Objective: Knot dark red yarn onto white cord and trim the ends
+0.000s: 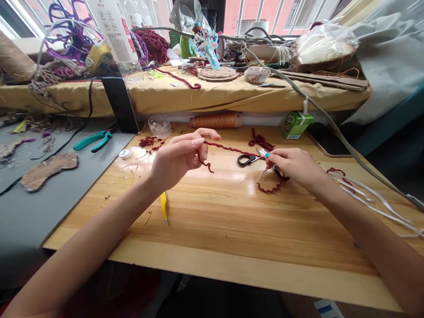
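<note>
My left hand (180,155) pinches one end of a dark red cord (228,148), which stretches to the right above the wooden table (205,229). My right hand (294,165) holds the cord's other end, fingers closed around it, right beside black-handled scissors (247,160) that lie on the table. Whether the right hand also touches the scissors I cannot tell. A short loose piece of red cord (270,189) curls under the right hand.
Yellow tweezers (164,207) lie near my left forearm. Teal pliers (92,140), a clear cup (160,126), an orange thread spool (215,120), a green drink carton (296,124) and white ribbons (374,198) surround the work spot. A cluttered shelf (198,95) runs behind.
</note>
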The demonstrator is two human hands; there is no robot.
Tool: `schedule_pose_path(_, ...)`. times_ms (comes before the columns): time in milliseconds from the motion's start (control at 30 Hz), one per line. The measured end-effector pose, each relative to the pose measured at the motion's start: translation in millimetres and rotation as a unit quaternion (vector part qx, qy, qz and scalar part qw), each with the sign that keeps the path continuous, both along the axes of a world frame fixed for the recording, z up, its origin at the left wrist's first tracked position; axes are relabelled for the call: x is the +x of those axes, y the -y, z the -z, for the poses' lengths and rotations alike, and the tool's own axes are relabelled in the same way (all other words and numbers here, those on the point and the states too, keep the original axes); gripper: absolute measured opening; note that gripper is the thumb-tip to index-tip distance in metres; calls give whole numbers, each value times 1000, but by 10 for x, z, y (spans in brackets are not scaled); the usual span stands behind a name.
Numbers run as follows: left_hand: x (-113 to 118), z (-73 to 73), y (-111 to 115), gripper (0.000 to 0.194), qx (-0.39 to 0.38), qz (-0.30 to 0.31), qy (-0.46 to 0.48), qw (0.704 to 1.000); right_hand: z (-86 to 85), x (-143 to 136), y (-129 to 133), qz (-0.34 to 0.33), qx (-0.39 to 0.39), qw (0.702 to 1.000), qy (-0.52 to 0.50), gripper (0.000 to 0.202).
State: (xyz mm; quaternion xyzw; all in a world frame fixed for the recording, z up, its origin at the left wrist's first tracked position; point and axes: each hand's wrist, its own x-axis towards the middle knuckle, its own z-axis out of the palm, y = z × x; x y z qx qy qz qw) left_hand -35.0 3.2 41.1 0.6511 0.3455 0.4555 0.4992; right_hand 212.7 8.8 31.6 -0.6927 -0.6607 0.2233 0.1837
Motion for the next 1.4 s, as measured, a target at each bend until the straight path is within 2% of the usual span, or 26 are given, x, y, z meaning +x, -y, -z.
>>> schedule_pose_path(67,-6,-24,-1,37,-18,-26,28,999,14,13,-12,-30,-59,992,-106,22)
schedule_pose_path(133,-14,-65,4,39,-47,-41,76,995,29,19,-13,-80,-111,972,-192,24)
schedule_pose_path(233,-27,-138,15,39,-86,-34,171,981,41,33,-13,-132,-149,957,-210,29)
schedule_pose_path(300,-37,-178,18,39,-105,-22,222,969,43,60,-28,-130,-121,969,-174,32)
schedule_pose_path(400,-55,-199,13,38,-115,3,268,956,31,113,-69,-118,-26,987,-106,33)
schedule_pose_path(567,-74,-169,-11,41,-113,57,281,951,-7,118,-80,-185,82,979,-30,40)
schedule_pose_path(700,-75,-146,-50,46,-92,67,280,953,38,113,-70,-96,125,986,48,35)
schedule_pose_path(800,-59,-104,-86,47,-26,23,195,980,87,132,-77,-68,85,984,143,31)
schedule_pose_path(867,-34,-40,-105,43,36,-2,80,996,81,134,-68,-98,41,978,181,25)
schedule_pose_path(933,6,57,-114,38,109,-10,-67,992,37,127,-42,-151,-8,971,187,20)
schedule_pose_path(1000,57,176,-109,37,197,-13,-221,955,-24,120,-9,-213,-53,961,168,18)
schedule_pose_path(1067,111,293,-89,36,282,-7,-350,893,-76,118,20,-239,-55,955,166,19)
schedule_pose_path(1100,135,344,-75,36,312,3,-398,863,-93,118,34,-226,-39,955,187,22)
schedule_pose_path(1167,174,426,-45,38,341,29,-462,818,-111,117,60,-145,-1,951,273,29)
schedule_pose_path(1267,208,498,-16,45,346,55,-505,789,-113,97,100,-40,-1,918,395,39)
schedule_pose_path(1400,259,552,-30,49,336,60,-522,782,-98,40,116,-33,-46,908,416,42)
